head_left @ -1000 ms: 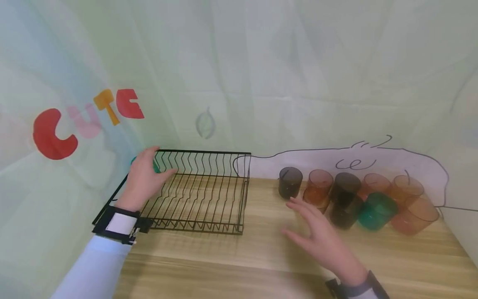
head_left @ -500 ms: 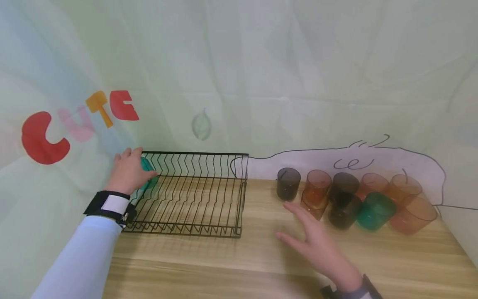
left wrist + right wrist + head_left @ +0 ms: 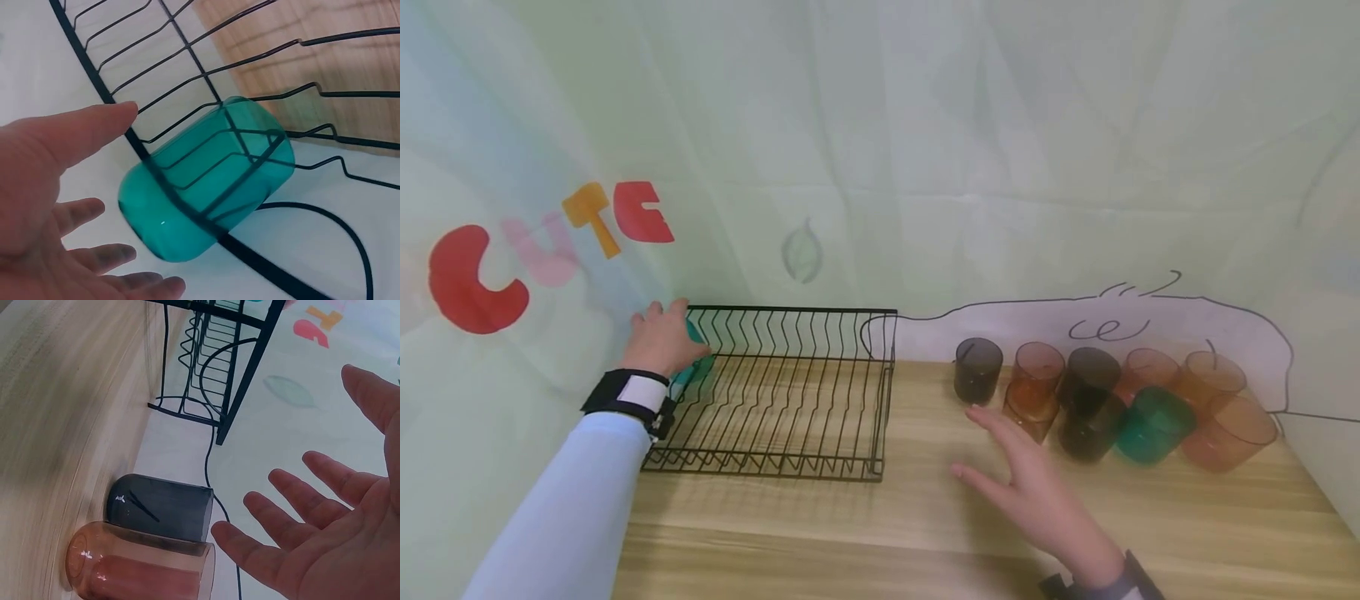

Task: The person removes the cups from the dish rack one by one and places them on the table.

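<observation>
A teal see-through cup (image 3: 187, 159) lies tilted at the left end of the black wire dish rack (image 3: 801, 310). My left hand (image 3: 658, 337) is over that end, covering part of the cup in the head view. In the left wrist view its fingers are spread beside the cup, apart from it, and the thumb is near the rack's top rail. On the right, my right hand (image 3: 1037, 496) hovers above the table with fingers extended, holding nothing. Closest to it are a grey cup (image 3: 978, 372) and an orange cup (image 3: 137, 550).
Several tinted cups stand grouped at the right on the wooden table (image 3: 820, 542), among them another teal cup (image 3: 1156, 425) and a pinkish-orange one (image 3: 1228, 433). A pale curtain (image 3: 925, 167) with printed letters hangs behind and to the left.
My left hand has shifted left relative to the rack, showing more of the teal cup on its right side. My right hand has barely moved. The head view has turned slightly.
</observation>
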`<control>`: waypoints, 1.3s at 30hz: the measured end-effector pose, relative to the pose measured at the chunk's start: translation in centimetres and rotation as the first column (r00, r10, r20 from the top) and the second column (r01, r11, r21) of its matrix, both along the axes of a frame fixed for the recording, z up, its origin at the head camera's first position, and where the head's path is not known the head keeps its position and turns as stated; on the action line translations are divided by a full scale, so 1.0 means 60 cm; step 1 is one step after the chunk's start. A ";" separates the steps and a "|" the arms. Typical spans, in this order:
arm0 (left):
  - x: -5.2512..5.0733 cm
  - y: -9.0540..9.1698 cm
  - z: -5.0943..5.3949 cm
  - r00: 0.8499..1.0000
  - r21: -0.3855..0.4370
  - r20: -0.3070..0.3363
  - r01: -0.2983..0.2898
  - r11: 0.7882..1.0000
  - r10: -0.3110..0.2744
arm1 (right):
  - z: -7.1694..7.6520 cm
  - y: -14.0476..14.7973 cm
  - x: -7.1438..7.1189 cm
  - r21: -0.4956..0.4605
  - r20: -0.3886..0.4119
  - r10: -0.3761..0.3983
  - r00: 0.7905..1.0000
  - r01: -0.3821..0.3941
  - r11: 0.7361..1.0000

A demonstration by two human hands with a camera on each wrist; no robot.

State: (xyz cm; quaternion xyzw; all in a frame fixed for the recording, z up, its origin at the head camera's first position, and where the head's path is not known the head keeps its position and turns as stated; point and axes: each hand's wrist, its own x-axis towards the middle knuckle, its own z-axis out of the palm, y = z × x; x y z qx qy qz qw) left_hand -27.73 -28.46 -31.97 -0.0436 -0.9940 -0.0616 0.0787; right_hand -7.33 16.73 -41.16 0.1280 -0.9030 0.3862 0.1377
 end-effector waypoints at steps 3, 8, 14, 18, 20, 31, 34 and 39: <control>0.000 -0.001 -0.004 1.000 0.001 0.012 0.007 1.000 -0.007 | 0.001 0.000 0.000 0.004 0.003 0.005 1.000 -0.005 1.000; 0.001 -0.003 -0.012 0.999 0.004 0.029 -0.019 1.000 0.019 | 0.002 0.001 0.000 0.007 0.023 -0.001 1.000 0.001 1.000; 0.003 -0.001 -0.019 0.999 -0.003 0.019 -0.029 1.000 0.029 | 0.000 0.003 0.001 -0.016 0.015 0.000 1.000 0.000 1.000; 0.003 0.000 -0.022 1.000 -0.048 0.009 -0.003 0.999 0.004 | 0.001 0.004 0.002 -0.015 0.014 -0.001 1.000 0.001 1.000; 0.004 0.000 -0.023 1.000 -0.049 0.010 -0.005 0.999 0.006 | 0.002 0.004 0.003 -0.016 0.023 -0.006 1.000 0.006 1.000; 0.015 0.007 -0.030 0.999 0.005 0.019 -0.050 0.999 0.050 | 0.004 0.008 0.007 -0.034 0.052 -0.008 0.999 0.010 0.999; 0.018 0.010 -0.031 0.998 0.013 0.036 -0.052 0.999 0.052 | 0.006 0.009 0.008 -0.024 0.043 0.001 0.999 0.000 1.000; 0.029 0.013 -0.032 0.999 0.006 0.025 -0.026 1.000 0.026 | 0.008 0.011 0.008 -0.027 0.024 0.007 1.000 -0.006 1.000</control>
